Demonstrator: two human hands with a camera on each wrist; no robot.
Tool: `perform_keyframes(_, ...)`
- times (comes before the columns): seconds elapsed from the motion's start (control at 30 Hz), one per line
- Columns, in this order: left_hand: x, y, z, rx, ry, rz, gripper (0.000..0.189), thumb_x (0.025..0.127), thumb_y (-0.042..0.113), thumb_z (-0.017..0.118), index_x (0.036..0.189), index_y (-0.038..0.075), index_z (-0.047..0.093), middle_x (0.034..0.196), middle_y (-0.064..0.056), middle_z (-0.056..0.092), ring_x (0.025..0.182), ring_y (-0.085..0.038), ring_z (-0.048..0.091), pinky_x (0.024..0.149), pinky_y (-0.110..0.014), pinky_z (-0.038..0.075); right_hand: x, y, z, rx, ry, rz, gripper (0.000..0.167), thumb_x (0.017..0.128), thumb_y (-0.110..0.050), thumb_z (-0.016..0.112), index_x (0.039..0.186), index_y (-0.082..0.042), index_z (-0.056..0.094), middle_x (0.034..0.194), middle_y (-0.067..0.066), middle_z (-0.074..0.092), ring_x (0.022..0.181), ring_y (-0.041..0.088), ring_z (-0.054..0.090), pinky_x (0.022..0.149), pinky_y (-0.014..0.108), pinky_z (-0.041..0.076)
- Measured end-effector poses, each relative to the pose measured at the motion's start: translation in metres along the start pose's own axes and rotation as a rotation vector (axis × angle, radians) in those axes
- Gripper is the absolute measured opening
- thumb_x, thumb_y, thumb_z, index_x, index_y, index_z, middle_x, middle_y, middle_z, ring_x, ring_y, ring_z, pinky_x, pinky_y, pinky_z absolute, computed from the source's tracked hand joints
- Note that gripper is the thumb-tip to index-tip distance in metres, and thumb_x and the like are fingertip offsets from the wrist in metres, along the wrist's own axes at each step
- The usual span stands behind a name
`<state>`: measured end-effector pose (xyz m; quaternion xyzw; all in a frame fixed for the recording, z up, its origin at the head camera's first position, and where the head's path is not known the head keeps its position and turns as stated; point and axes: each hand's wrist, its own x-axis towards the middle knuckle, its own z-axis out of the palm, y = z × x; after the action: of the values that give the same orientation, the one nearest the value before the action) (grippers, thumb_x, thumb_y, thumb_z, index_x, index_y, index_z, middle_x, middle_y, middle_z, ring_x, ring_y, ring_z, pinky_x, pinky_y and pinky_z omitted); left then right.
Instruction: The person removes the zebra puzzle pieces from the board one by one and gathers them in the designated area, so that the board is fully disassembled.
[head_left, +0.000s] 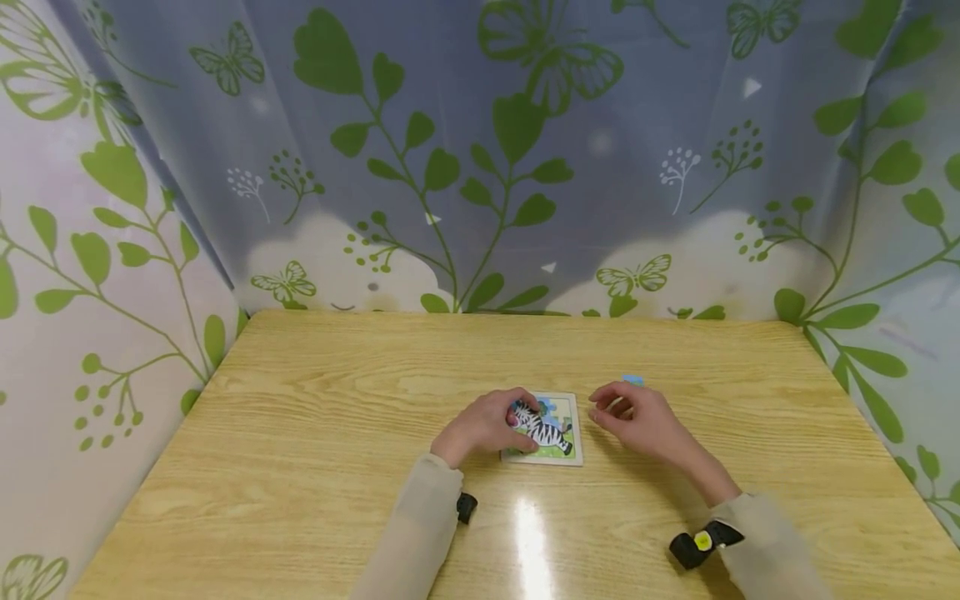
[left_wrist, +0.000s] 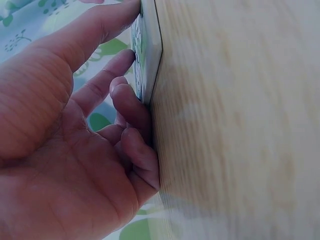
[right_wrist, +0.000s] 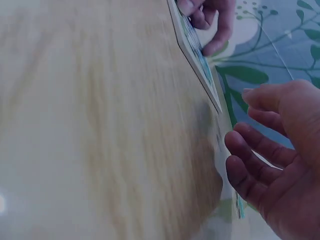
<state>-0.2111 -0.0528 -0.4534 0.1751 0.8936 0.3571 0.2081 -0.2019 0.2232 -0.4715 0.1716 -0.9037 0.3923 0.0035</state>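
A small square zebra jigsaw puzzle [head_left: 551, 431] in a pale frame lies flat on the wooden table. My left hand [head_left: 491, 423] rests on its left part, thumb and forefinger touching the picture. In the left wrist view, the other fingers of this hand [left_wrist: 75, 135] bend against the puzzle's edge and the tabletop. To the right of the puzzle is my right hand [head_left: 637, 417], fingers loosely bent with nothing between them. Just beyond its knuckles a blue puzzle piece [head_left: 633, 380] shows, partly hidden by the hand. A cream-coloured patch breaks the blue at the picture's upper right.
The wooden table [head_left: 337, 383] stretches out around both hands. Patterned cloth [head_left: 465, 167] with green leaves and butterflies hangs along its back and sides. Black wrist straps [head_left: 705, 543] sit on both sleeves.
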Motion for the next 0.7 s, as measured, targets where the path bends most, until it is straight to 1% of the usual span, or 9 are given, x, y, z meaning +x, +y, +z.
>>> perform_keyframes(0.2, 0.001, 0.000, 0.000, 0.000, -0.001, -0.004, 0.049, 0.084, 0.029, 0.085, 0.128, 0.024, 0.063, 0.095, -0.002, 0.054, 0.089, -0.019, 0.049, 0.080, -0.036, 0.038, 0.000, -0.012, 0.009, 0.011, -0.059, -0.050, 0.018, 0.093, -0.011, 0.075, 0.110, -0.006, 0.073, 0.096, 0.005, 0.073, 0.082, 0.011, 0.066, 0.072, 0.025, 0.054)
perform_keyframes(0.37, 0.001, 0.000, 0.000, -0.001, -0.003, -0.004, 0.049, 0.084, 0.028, 0.085, 0.128, 0.024, 0.063, 0.097, -0.002, 0.054, 0.091, -0.019, 0.049, 0.081, -0.036, 0.039, 0.000, -0.016, 0.012, -0.007, -0.077, -0.084, 0.018, 0.091, -0.010, 0.076, 0.108, -0.005, 0.073, 0.097, 0.005, 0.072, 0.081, 0.009, 0.063, 0.072, 0.025, 0.053)
perform_keyframes(0.57, 0.001, 0.000, 0.000, 0.005, -0.002, -0.003, 0.049, 0.084, 0.028, 0.085, 0.128, 0.023, 0.063, 0.103, -0.002, 0.057, 0.093, -0.020, 0.050, 0.082, -0.035, 0.040, 0.003, -0.015, 0.018, -0.056, -0.087, -0.101, 0.021, 0.088, -0.016, 0.081, 0.106, -0.008, 0.075, 0.092, 0.003, 0.065, 0.075, 0.008, 0.053, 0.068, 0.024, 0.046)
perform_keyframes(0.7, 0.001, 0.000, -0.001, 0.005, -0.002, -0.008, 0.050, 0.084, 0.028, 0.085, 0.128, 0.024, 0.063, 0.102, -0.002, 0.057, 0.092, -0.020, 0.050, 0.082, -0.036, 0.039, 0.004, -0.015, 0.020, -0.095, -0.102, -0.102, 0.022, 0.088, -0.019, 0.081, 0.107, -0.010, 0.075, 0.091, 0.003, 0.061, 0.073, 0.007, 0.047, 0.066, 0.024, 0.042)
